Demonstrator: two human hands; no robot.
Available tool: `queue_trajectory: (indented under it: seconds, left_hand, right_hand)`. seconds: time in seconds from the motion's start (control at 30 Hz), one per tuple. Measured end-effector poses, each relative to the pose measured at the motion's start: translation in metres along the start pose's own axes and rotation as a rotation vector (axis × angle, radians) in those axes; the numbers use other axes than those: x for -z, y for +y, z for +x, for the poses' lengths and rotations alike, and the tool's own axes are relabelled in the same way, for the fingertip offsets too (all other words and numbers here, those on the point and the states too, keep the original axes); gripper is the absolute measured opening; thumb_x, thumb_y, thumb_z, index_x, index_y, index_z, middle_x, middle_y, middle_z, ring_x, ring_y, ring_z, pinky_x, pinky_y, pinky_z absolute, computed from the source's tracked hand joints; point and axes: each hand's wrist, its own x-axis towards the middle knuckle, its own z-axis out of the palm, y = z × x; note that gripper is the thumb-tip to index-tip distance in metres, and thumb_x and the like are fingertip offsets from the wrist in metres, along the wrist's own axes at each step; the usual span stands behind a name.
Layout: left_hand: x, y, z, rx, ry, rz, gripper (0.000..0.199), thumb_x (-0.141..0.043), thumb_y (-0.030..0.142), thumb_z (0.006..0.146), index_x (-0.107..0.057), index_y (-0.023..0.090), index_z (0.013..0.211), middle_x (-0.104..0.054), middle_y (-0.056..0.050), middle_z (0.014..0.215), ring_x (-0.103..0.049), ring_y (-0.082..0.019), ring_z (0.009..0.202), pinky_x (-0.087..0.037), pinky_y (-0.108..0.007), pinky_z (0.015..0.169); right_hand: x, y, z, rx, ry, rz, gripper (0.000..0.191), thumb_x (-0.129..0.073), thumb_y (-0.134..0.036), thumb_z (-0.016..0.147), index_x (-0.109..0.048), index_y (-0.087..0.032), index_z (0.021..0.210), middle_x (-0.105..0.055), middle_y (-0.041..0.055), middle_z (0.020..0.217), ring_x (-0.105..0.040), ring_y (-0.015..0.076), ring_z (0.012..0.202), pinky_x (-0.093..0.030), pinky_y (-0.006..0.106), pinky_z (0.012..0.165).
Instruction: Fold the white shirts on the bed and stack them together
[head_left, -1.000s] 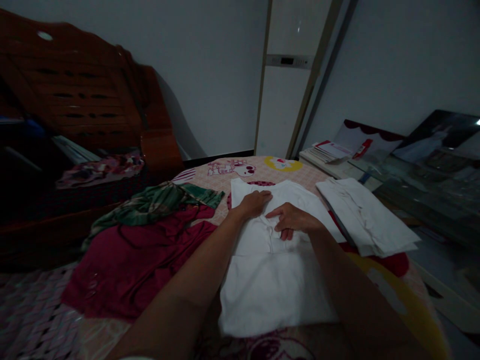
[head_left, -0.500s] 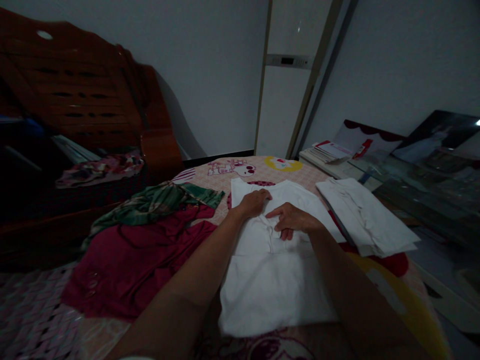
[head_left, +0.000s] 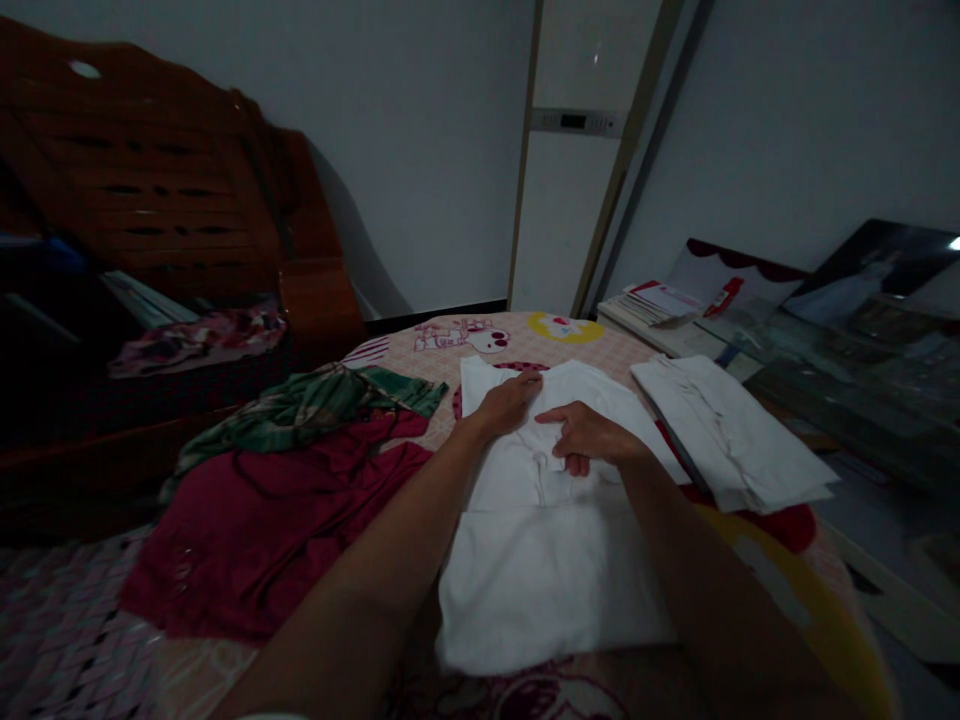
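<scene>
A white shirt [head_left: 540,580] lies partly folded before me, its lower part a smooth flap toward me and its upper part spread beyond. On the upper left of it, my left hand [head_left: 511,402] is closed, fingers bent down onto the cloth; the fingertips are partly hidden. Just to the right, my right hand [head_left: 589,436] has its index finger stretched toward the left, while the other fingers curl around a bit of the shirt's front near the opening. A folded white garment [head_left: 735,430] lies right of the shirt, apart from both hands.
A crimson garment [head_left: 262,530] and a green plaid cloth [head_left: 315,405] lie heaped at the left. The patterned tablecloth [head_left: 450,340] covers the table. Beyond stand a wooden chair [head_left: 315,290] and a tall white cabinet unit [head_left: 562,220]; a glass-topped stand [head_left: 810,350] is at right.
My right hand has shifted very slightly, its index finger lifting a little from the cloth. My left hand and the garments stay nearly where they were.
</scene>
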Motion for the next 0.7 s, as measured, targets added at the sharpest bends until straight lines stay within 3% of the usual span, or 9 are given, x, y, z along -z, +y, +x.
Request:
queue_trajectory:
  seconds: [0.2, 0.27, 0.33, 0.4, 0.47, 0.57, 0.63, 0.7]
  left_hand:
    - [-0.004, 0.000, 0.001, -0.007, 0.006, 0.053, 0.040, -0.045, 0.019, 0.093, -0.051, 0.024, 0.133, -0.046, -0.009, 0.148, -0.050, -0.026, 0.127, -0.046, -0.044, 0.100]
    - [-0.003, -0.001, 0.001, 0.009, 0.046, 0.028, 0.037, -0.052, 0.020, 0.090, -0.054, 0.021, 0.127, -0.053, -0.012, 0.139, -0.049, -0.025, 0.126, -0.046, -0.041, 0.101]
    - [-0.002, -0.002, 0.001, 0.000, 0.081, 0.009, 0.034, -0.058, 0.023, 0.088, -0.058, 0.018, 0.121, -0.057, -0.013, 0.130, -0.052, -0.024, 0.122, -0.046, -0.039, 0.101]
    - [0.000, -0.002, 0.001, -0.025, 0.079, 0.015, 0.032, -0.061, 0.026, 0.087, -0.061, 0.017, 0.118, -0.060, -0.013, 0.124, -0.054, -0.024, 0.117, -0.045, -0.038, 0.101]
    - [0.001, -0.002, 0.000, -0.044, 0.050, 0.044, 0.032, -0.059, 0.029, 0.089, -0.062, 0.017, 0.118, -0.061, -0.013, 0.122, -0.056, -0.025, 0.114, -0.045, -0.040, 0.100]
    - [0.001, -0.001, 0.001, -0.022, 0.020, 0.105, 0.034, -0.053, 0.032, 0.092, -0.060, 0.019, 0.123, -0.060, -0.012, 0.128, -0.055, -0.027, 0.118, -0.045, -0.043, 0.101]
    - [0.000, -0.001, 0.001, -0.013, -0.004, 0.133, 0.038, -0.050, 0.033, 0.094, -0.057, 0.020, 0.129, -0.058, -0.012, 0.134, -0.053, -0.026, 0.124, -0.043, -0.042, 0.104]
    - [0.000, -0.002, 0.001, -0.034, -0.046, 0.149, 0.042, -0.047, 0.035, 0.096, -0.054, 0.019, 0.134, -0.055, -0.013, 0.140, -0.050, -0.026, 0.128, -0.040, -0.042, 0.107]
  right_hand:
    - [-0.003, 0.004, 0.002, -0.069, 0.010, -0.044, 0.082, -0.065, -0.005, 0.072, -0.035, -0.003, 0.148, -0.062, -0.0019, 0.046, -0.059, 0.0173, 0.038, -0.047, 0.021, 0.037]
    - [0.000, 0.004, 0.002, -0.061, 0.042, -0.056, 0.070, -0.068, -0.012, 0.075, -0.045, -0.003, 0.141, -0.063, 0.0000, 0.048, -0.058, 0.0170, 0.038, -0.046, 0.022, 0.037]
    - [0.005, 0.002, 0.003, -0.027, 0.193, -0.092, 0.050, -0.065, -0.019, 0.082, -0.057, -0.004, 0.129, -0.066, 0.0036, 0.053, -0.059, 0.0167, 0.040, -0.048, 0.024, 0.040]
    - [0.010, 0.002, 0.007, 0.077, 0.430, -0.176, 0.036, -0.059, -0.022, 0.087, -0.065, -0.008, 0.119, -0.072, 0.0087, 0.069, -0.067, 0.0181, 0.055, -0.055, 0.027, 0.054]
    - [0.012, 0.006, 0.013, 0.236, 0.602, -0.315, 0.032, -0.056, -0.021, 0.089, -0.067, -0.012, 0.117, -0.075, 0.0125, 0.096, -0.071, 0.0211, 0.085, -0.057, 0.033, 0.080]
    - [0.011, 0.025, 0.027, 0.383, 0.571, -0.534, 0.034, -0.050, -0.021, 0.092, -0.066, -0.013, 0.121, -0.065, 0.0139, 0.128, -0.059, 0.0231, 0.121, -0.043, 0.037, 0.108]
    - [0.011, 0.042, 0.037, 0.348, 0.520, -0.635, 0.037, -0.048, -0.020, 0.092, -0.065, -0.011, 0.124, -0.060, 0.0154, 0.136, -0.053, 0.0241, 0.129, -0.038, 0.038, 0.112]
    - [0.012, 0.058, 0.047, 0.295, 0.554, -0.717, 0.039, -0.048, -0.020, 0.092, -0.063, -0.011, 0.127, -0.056, 0.0158, 0.140, -0.049, 0.0254, 0.133, -0.034, 0.041, 0.115]
